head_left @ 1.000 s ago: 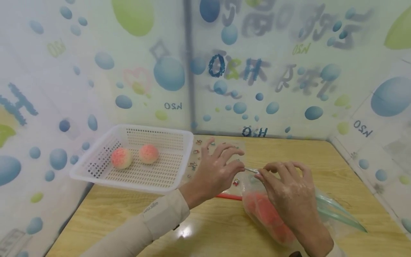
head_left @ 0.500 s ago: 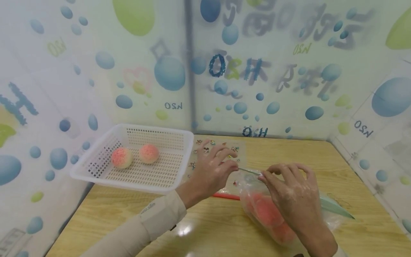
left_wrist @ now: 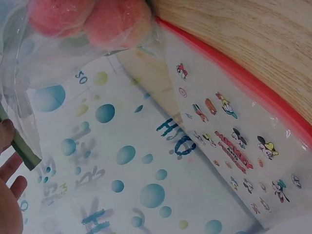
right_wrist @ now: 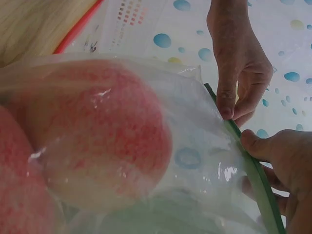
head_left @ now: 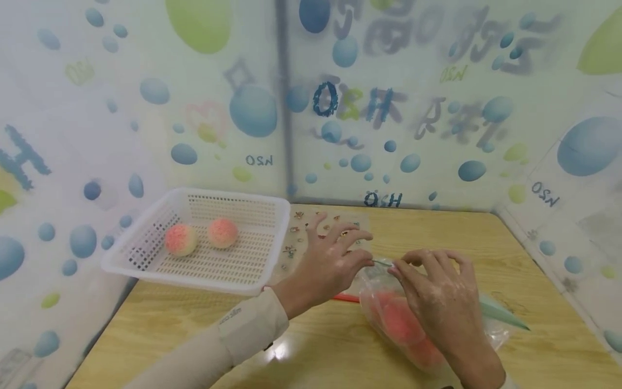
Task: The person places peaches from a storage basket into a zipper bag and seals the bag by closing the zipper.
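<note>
A clear zip bag (right_wrist: 204,141) holds several pink-and-cream peaches (head_left: 400,321), also large in the right wrist view. Along its mouth runs a green zip strip (right_wrist: 261,187). My left hand (head_left: 335,265) pinches this strip near one end between thumb and index finger, the other fingers raised and spread. Close beside it, my right hand (head_left: 442,297) pinches the strip with thumb and fingertips. In the left wrist view, the strip's end (left_wrist: 27,153) pokes out past the fingers. The right hand hides part of the bag in the head view.
A white perforated basket (head_left: 264,254) with two peaches (head_left: 181,240) stands at the left. Behind my hands lies a flat bag (left_wrist: 243,146) with cartoon prints and a red zip edge (head_left: 346,297). Patterned walls (head_left: 413,108) border the wooden table (head_left: 486,237).
The two green edges at the right of the bag, apart a second ago, now lie together. My left hand shifted left, then back right, closer to the right hand.
</note>
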{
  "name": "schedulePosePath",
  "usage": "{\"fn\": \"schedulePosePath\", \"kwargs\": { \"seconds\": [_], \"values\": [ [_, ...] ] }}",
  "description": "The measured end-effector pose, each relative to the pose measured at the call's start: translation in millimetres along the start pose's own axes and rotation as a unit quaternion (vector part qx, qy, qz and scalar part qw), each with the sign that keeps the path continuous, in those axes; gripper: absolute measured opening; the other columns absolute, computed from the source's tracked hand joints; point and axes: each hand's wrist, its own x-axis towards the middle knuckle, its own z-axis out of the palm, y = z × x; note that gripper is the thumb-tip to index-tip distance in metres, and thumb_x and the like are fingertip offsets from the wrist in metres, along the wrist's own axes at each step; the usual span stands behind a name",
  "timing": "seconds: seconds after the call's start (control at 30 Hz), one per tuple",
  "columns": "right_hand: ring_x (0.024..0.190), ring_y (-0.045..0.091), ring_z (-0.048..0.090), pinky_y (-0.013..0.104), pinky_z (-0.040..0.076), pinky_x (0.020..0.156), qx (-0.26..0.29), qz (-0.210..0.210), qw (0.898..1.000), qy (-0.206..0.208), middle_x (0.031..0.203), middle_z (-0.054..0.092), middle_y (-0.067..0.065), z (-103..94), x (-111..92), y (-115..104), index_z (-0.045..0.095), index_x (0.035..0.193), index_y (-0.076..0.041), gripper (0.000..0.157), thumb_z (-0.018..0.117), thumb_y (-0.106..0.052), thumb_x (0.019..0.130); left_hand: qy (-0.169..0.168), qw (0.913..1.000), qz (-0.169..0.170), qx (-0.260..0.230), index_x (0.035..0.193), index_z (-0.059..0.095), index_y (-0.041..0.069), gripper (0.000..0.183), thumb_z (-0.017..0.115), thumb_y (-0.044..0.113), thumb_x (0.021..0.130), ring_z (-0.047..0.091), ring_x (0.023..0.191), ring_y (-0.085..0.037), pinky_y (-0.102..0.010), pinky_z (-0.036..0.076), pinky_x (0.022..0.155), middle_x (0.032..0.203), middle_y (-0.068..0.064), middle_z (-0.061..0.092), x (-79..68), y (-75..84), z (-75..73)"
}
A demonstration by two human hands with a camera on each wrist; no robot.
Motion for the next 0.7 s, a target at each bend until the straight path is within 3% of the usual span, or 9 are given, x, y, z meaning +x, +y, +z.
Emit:
{"fn": "schedulePosePath", "kwargs": {
  "seconds": [0.33,0.53,0.7],
  "values": [
    [0.078,0.028,0.054,0.052,0.033,0.080,0.013,0.006,1.000,0.022,0.084,0.060,0.005,1.5,-1,1,0.072,0.085,-0.009,0.031,0.055,-0.035,0.088,-0.016,0.9998,-0.015,-0.003,0.089,0.067,0.022,0.012,0.059,0.032,0.086,0.040,0.116,-0.020,-0.059,0.009,0.099,0.113,0.002,0.057,-4.8,-5.1,3.6],
    [0.079,0.028,0.055,0.051,0.034,0.079,0.010,0.007,1.000,0.023,0.084,0.061,0.006,0.8,-2,3,0.072,0.085,-0.008,0.035,0.052,-0.037,0.090,-0.024,0.9996,-0.017,-0.005,0.091,0.066,0.021,0.013,0.058,0.031,0.087,0.039,0.118,-0.021,-0.060,0.008,0.098,0.114,0.002,0.056,-10.4,-8.5,6.3],
    [0.077,0.030,0.055,0.051,0.036,0.077,0.005,-0.001,0.999,0.041,0.083,0.060,0.007,-1.1,-2,4,0.071,0.083,-0.006,0.035,0.052,-0.035,0.090,-0.001,0.9999,-0.016,0.002,0.089,0.064,0.019,0.011,0.059,0.028,0.087,0.042,0.116,-0.021,-0.061,0.011,0.097,0.112,0.001,0.057,-12.4,-11.4,9.3]
  ]
}}
